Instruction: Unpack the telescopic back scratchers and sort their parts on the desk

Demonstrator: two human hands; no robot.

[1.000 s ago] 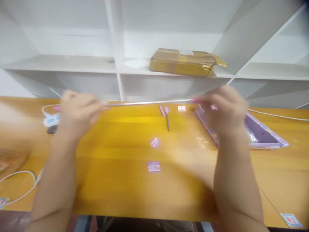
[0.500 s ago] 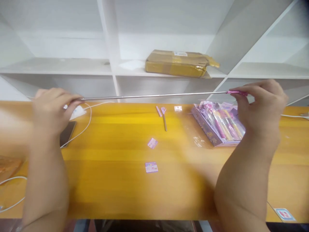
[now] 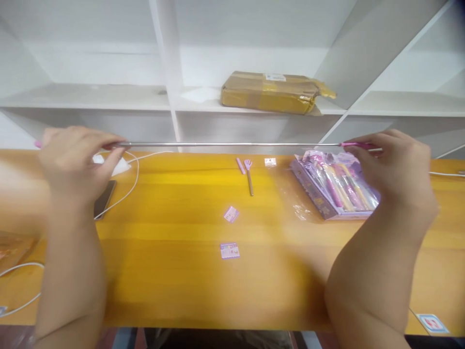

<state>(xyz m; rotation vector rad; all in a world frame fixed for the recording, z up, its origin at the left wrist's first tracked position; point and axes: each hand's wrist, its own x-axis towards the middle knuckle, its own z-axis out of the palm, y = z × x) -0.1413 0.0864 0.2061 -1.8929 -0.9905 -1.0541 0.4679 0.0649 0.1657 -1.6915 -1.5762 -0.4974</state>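
Observation:
A thin silvery telescopic rod (image 3: pixel 223 144) with pink ends is stretched out level between my two hands, above the back of the table. My left hand (image 3: pixel 78 152) is closed round its thicker end, and a pink tip sticks out past the hand on the left. At the other end, the thumb and fingers of my right hand (image 3: pixel 394 160) pinch a pink part; the fingers hide most of its shape. Below lies a small back scratcher (image 3: pixel 249 177) with a lilac claw and a metal shaft. Beside its claw is a short pink tube (image 3: pixel 240 166).
An open purple box (image 3: pixel 316 194) of wrapped colourful items stands near my right forearm. Two small printed cards (image 3: pixel 229 250) (image 3: pixel 231 214) lie mid-table. A phone (image 3: pixel 105 198) and white cable (image 3: pixel 132 186) are by my left arm. A taped carton (image 3: pixel 269 92) sits on the shelf behind.
My left hand has shifted slightly left, and a pink tip now shows beyond it. The rod is a little more level. The whole view has moved slightly.

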